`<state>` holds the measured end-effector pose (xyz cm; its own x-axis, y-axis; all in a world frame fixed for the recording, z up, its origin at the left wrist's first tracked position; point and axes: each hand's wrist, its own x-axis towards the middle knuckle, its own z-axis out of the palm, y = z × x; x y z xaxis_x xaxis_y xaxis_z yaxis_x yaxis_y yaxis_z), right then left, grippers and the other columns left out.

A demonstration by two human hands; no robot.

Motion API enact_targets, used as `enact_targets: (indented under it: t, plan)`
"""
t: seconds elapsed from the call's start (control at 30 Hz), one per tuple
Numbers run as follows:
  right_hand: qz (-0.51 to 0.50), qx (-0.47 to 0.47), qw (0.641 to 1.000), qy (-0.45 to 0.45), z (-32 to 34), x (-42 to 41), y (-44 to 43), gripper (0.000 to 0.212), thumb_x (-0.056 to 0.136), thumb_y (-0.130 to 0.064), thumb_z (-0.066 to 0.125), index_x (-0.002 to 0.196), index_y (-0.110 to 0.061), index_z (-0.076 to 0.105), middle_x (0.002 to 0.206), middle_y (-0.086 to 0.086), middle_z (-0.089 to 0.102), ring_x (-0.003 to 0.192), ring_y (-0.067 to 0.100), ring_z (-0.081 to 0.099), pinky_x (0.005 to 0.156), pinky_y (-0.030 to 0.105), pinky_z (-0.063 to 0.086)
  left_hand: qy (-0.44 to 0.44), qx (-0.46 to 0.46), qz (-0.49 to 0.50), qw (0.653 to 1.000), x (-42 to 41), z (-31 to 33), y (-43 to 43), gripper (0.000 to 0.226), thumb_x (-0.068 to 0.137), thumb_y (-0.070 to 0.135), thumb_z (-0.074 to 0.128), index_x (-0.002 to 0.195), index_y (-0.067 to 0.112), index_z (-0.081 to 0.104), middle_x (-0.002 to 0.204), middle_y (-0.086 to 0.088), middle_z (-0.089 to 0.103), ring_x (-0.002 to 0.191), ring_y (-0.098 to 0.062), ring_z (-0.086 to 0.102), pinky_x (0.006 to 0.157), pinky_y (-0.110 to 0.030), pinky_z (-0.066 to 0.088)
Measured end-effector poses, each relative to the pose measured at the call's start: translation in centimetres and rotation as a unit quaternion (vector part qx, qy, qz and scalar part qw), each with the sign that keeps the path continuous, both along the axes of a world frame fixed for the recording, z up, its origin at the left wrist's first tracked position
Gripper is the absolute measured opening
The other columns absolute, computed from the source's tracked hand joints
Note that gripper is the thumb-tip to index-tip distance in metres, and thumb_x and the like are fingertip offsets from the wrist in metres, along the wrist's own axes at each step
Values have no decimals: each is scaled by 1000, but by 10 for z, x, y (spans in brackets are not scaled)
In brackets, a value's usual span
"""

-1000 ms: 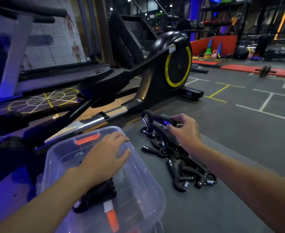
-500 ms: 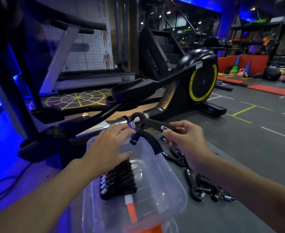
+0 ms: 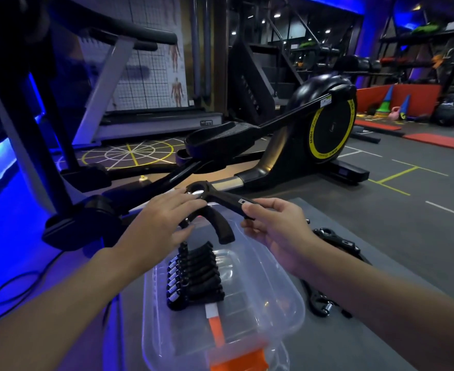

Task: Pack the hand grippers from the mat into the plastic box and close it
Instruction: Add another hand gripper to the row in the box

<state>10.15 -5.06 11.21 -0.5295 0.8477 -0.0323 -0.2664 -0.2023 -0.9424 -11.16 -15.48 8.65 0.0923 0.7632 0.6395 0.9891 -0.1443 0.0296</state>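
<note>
Head view showed the right hand (image 3: 276, 228) pinching one handle of a hand gripper (image 3: 224, 196) above the far end of the plastic box (image 3: 290, 290), while the left hand (image 3: 161, 226), fingers almost straight, touched its spring end. A row of packed grippers (image 3: 193, 274) lay inside; loose grippers (image 3: 335, 242) waited on the mat (image 3: 381, 236). With such a light pinch, I think, it could swing, slip and disorder the row.

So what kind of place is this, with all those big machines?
Most likely a gym: there's a treadmill, a yellow-rimmed exercise machine, and a poster of body muscles on the wall.
</note>
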Motion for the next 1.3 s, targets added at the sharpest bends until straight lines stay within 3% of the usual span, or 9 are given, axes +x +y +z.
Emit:
enact_targets:
  t: [0.13,0.43,0.53,0.6,0.7,0.83,0.97,1.2,1.3]
  plan:
    - [-2,77,996,-41,-3,0,-1,24,86,-4,70,107,5,60,94,26,68,64,23,67,63,30,57,12,10,-37,999,-2,4,-6,37,91,33,55,118,10,66,118,-4,65,118,-20,57,103,-32,41]
    - [47,137,978,-150,-13,0,5,15,90,-15,68,100,-6,63,94,24,69,67,22,64,57,29,53,-71,-47,-53,995,-5,6,-12,26,92,40,54,111,22,60,100,11,60,89,-7,58,79,-28,48]
    - [52,254,927,-271,-18,1,16,11,85,-18,72,95,-19,67,99,15,70,80,17,65,66,27,52,-88,-69,-44,993,-5,5,-13,16,91,31,64,103,22,60,92,11,61,84,-9,58,75,-33,50]
    - [83,348,876,-323,-20,4,21,26,80,-22,77,103,-28,66,102,1,67,91,14,64,74,26,52,-87,-90,-33,992,-7,2,-13,14,91,29,64,102,24,57,89,11,59,81,-9,56,74,-35,49]
    - [137,412,848,-302,-22,4,18,42,79,-21,79,113,-36,59,98,-7,64,89,6,62,77,20,51,-115,-123,-23,986,-10,-1,-13,15,92,31,64,101,27,52,88,14,57,81,-8,54,75,-32,49]
    - [92,541,780,-301,-28,-1,13,46,82,-16,75,120,-35,58,93,-20,56,89,2,56,79,13,43,-116,-144,-10,983,-9,-6,-12,19,93,34,62,103,28,48,85,21,51,79,5,51,71,-17,39]
    - [104,539,788,-280,-32,-7,16,38,83,-8,72,113,-30,63,99,-16,54,84,6,60,81,26,52,-145,-150,5,978,-5,-8,-10,26,94,34,61,115,24,50,87,22,50,79,19,50,71,-4,36]
    - [94,540,784,-291,-37,-22,23,25,81,-7,73,100,-23,69,92,-10,62,76,5,57,71,22,49,-208,-184,21,960,-7,-21,-8,29,94,37,60,120,31,48,99,10,60,51,-10,50,63,-18,45]
    - [106,486,810,-309,-41,-30,23,21,81,-8,74,93,-24,69,79,-9,64,67,7,61,62,21,51,-225,-187,36,956,-14,-30,-9,27,94,36,61,117,29,50,86,14,59,55,-5,53,60,-13,42]
